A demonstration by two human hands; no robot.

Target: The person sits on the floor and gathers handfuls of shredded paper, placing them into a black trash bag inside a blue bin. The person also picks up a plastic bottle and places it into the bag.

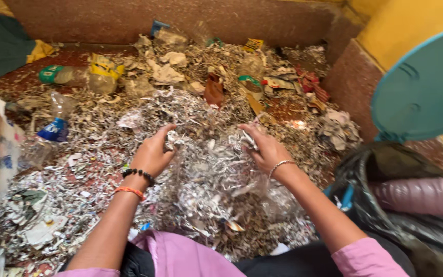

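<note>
A clear plastic bag (216, 174) of shredded paper lies on the floor (21, 77), its long axis running away from the person. The left hand (154, 152) and right hand (265, 147) pinch its upper edge. Loose shreds (93, 154) surround it; a black bin bag (385, 205) stands just right, a plastic bottle (52, 131) left.
</note>
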